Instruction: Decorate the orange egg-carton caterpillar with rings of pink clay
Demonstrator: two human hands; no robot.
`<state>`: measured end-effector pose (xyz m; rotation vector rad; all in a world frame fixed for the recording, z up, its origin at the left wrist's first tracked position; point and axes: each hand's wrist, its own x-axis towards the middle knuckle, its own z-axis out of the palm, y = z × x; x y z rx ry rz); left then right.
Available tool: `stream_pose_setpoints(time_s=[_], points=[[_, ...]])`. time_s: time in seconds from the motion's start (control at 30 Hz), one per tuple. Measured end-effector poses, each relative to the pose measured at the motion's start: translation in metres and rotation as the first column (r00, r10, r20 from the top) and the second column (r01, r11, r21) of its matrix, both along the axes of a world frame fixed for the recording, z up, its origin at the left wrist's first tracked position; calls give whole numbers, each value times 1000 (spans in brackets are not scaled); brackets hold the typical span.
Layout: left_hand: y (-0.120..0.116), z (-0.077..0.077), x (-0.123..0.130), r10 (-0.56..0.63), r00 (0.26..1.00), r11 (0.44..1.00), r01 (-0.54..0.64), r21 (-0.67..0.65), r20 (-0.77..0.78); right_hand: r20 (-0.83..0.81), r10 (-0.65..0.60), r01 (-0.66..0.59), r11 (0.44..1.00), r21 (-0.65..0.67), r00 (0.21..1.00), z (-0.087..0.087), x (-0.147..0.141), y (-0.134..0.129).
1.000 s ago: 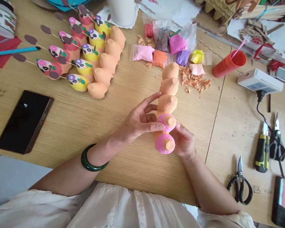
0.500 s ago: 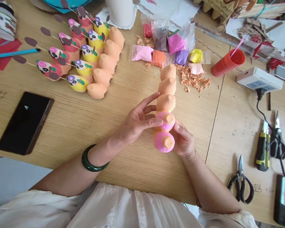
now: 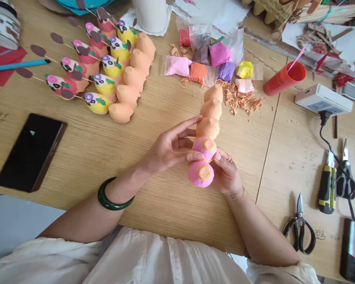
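Note:
Between my hands is a strip of orange egg-carton cups [image 3: 207,128] in one row. Its two cups nearest me are coated in pink clay, with orange tips showing through. My left hand [image 3: 177,148] grips the strip from the left, thumb at the gap between the pink cups and index finger along the plain ones. On the other side my right hand [image 3: 227,170] pinches the edge of the strip beside the pink cups; some of its fingers are hidden. Beyond the strip lie bags of coloured clay [image 3: 221,53] and a heap of orange scraps [image 3: 238,96].
Painted egg-carton figures [image 3: 108,67] stand at the left, above a black phone [image 3: 31,153]. To the right are a red cup [image 3: 284,78], a power strip [image 3: 323,98], a utility knife [image 3: 327,183] and scissors [image 3: 300,228]. A white container [image 3: 150,15] stands at the back.
The strip has tilted slightly, its near pink end shifting left and its far end right. My left thumb has slid toward the gap between the pink cups.

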<state>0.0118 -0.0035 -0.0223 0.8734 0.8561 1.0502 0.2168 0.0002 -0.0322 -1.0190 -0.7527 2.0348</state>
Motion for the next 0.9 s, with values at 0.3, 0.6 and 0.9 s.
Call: stream_pose_setpoints(time_s=[0.3,0.6,0.9], points=[[1,3,1,28,998,999,-26,34,-52,4,-40,40,999,34,999,4,-3,-5],[5,-4,-4,5,1000,1000,-5,11,0,27,-61,60,998,27,998,5,-5,-3],[4,4,-7,-20,997,997,25,74,-70,53,-102,99,993,61,993,13,-8,-4]])
